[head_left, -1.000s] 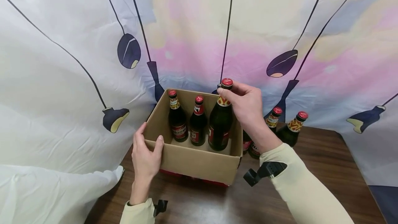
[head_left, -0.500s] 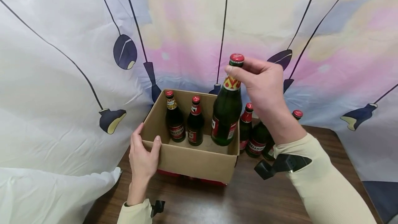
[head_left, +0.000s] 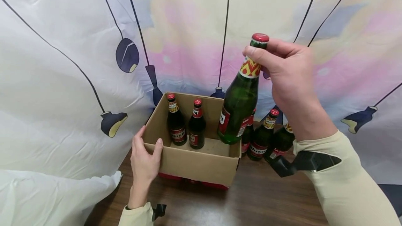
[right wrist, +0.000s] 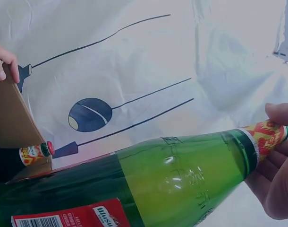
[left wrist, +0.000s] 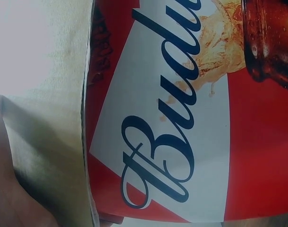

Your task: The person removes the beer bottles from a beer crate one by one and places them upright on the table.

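Note:
My right hand (head_left: 290, 69) pinches the neck of a green beer bottle (head_left: 240, 102) with a red cap and a flame-patterned neck label. The bottle tilts, its base low over the right end of a cardboard box (head_left: 198, 161). In the right wrist view, thumb and fingers wrap the neck of this beer bottle (right wrist: 167, 175). With my left hand (head_left: 146, 158) I grip the box's front left corner, thumb over the front edge. Inside the box stand a beer bottle (head_left: 177, 125) with a yellow neck label and another beer bottle (head_left: 196, 128) with a red one.
Several upright beer bottles (head_left: 259, 142) stand on the wooden table (head_left: 267, 198) just right of the box, partly hidden by my right arm. A printed curtain (head_left: 188, 27) hangs behind. The left wrist view shows the red-and-white printed panel (left wrist: 172, 118) of the box.
My right hand has lifted the green beer bottle from the box floor, up and to the right, and it now tilts. The left hand and box stay put.

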`<state>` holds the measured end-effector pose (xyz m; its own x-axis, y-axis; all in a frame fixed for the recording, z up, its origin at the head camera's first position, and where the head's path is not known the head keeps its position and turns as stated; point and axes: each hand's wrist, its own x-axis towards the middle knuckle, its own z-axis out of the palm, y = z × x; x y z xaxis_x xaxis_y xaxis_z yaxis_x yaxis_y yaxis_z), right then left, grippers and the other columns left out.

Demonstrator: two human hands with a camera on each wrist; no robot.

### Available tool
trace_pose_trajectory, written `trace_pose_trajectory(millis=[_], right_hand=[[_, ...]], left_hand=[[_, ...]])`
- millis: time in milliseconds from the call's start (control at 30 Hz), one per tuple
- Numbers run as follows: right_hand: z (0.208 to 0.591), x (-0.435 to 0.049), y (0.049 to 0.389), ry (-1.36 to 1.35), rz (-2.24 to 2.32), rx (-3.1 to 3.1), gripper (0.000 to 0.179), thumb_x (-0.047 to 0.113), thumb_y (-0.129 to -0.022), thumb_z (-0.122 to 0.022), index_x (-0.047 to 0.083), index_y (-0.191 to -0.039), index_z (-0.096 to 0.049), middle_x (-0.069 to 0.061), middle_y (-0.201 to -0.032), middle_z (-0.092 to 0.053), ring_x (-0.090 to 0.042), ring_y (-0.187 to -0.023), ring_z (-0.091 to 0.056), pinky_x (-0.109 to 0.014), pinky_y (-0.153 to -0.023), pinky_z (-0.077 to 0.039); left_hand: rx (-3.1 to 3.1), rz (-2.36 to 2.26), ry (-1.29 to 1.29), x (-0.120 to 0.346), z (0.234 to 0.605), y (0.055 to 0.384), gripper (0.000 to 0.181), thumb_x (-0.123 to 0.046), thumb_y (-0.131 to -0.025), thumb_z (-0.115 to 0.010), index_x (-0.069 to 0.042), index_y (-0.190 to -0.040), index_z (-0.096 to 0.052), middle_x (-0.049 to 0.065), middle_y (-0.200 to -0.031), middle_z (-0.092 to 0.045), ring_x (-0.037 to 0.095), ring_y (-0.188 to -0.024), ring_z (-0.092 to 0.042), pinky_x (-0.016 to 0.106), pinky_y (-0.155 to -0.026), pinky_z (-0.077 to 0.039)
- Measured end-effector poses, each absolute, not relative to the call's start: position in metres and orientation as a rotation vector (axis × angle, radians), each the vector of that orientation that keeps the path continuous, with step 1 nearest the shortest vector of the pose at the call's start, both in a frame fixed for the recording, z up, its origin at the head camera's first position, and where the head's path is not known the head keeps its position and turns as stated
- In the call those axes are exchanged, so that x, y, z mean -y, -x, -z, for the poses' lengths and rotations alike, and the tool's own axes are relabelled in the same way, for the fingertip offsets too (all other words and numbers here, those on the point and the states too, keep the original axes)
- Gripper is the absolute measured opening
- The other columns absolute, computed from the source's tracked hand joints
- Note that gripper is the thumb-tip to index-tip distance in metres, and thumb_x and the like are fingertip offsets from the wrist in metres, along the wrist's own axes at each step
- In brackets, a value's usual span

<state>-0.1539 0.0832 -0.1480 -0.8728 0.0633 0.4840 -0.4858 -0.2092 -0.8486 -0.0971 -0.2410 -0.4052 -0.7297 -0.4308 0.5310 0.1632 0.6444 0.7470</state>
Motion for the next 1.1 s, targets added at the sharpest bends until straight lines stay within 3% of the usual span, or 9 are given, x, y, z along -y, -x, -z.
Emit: trace_pose_trajectory(millis=[200, 367, 633, 933, 1100], right_hand=[[0.142, -0.096, 0.149, -0.505, -2.142, 1.662, 0.019, 0.005, -0.085, -0.086, 0.002, -0.103, -0.084, -0.007, -0.09, -0.078, -0.019, -0.078, -0.066, -0.024, -0.063, -0.054], [0.145, -0.114, 0.146, -0.438, -2.127, 1.674, 0.028, 0.008, -0.081, -0.09, -0.001, -0.107, -0.082, -0.011, -0.1, -0.073, -0.022, -0.087, -0.059, -0.024, -0.067, -0.052], [0.164, -0.153, 0.141, -0.29, -2.107, 1.697, 0.03, 0.003, -0.079, -0.091, -0.001, -0.107, -0.083, -0.009, -0.117, -0.07, -0.022, -0.115, -0.057, -0.022, -0.082, -0.059], [0.204, -0.188, 0.132, 0.004, -1.993, 1.897, 0.03, 0.017, -0.078, -0.094, 0.011, -0.106, -0.086, 0.004, -0.1, -0.078, -0.018, -0.109, -0.057, -0.017, -0.074, -0.057], [0.23, -0.204, 0.129, 0.129, -1.838, 2.106, 0.031, 0.026, -0.084, -0.09, 0.017, -0.113, -0.084, 0.014, -0.095, -0.076, -0.013, -0.105, -0.058, -0.012, -0.075, -0.054]], left_hand=[[2.134, 1.066, -0.202, 0.242, 0.407, 0.101, 0.066, -0.026, -0.094, -0.068, -0.007, -0.154, -0.049, 0.021, -0.15, -0.056, 0.045, -0.132, -0.057, 0.063, -0.103, -0.043], [2.133, 1.075, -0.203, 0.242, 0.406, 0.101, 0.066, -0.026, -0.094, -0.068, -0.006, -0.154, -0.048, 0.021, -0.151, -0.055, 0.046, -0.134, -0.055, 0.063, -0.105, -0.041], [2.124, 1.083, -0.196, 0.242, 0.408, 0.104, 0.067, -0.026, -0.094, -0.068, -0.007, -0.154, -0.048, 0.022, -0.153, -0.053, 0.046, -0.137, -0.053, 0.063, -0.107, -0.04], [2.123, 1.099, -0.203, 0.242, 0.41, 0.104, 0.066, -0.025, -0.094, -0.068, -0.007, -0.155, -0.048, 0.022, -0.153, -0.053, 0.046, -0.137, -0.053, 0.063, -0.107, -0.04], [2.121, 1.104, -0.205, 0.242, 0.41, 0.105, 0.067, -0.026, -0.094, -0.067, -0.008, -0.155, -0.048, 0.02, -0.154, -0.053, 0.044, -0.138, -0.052, 0.061, -0.108, -0.039]])
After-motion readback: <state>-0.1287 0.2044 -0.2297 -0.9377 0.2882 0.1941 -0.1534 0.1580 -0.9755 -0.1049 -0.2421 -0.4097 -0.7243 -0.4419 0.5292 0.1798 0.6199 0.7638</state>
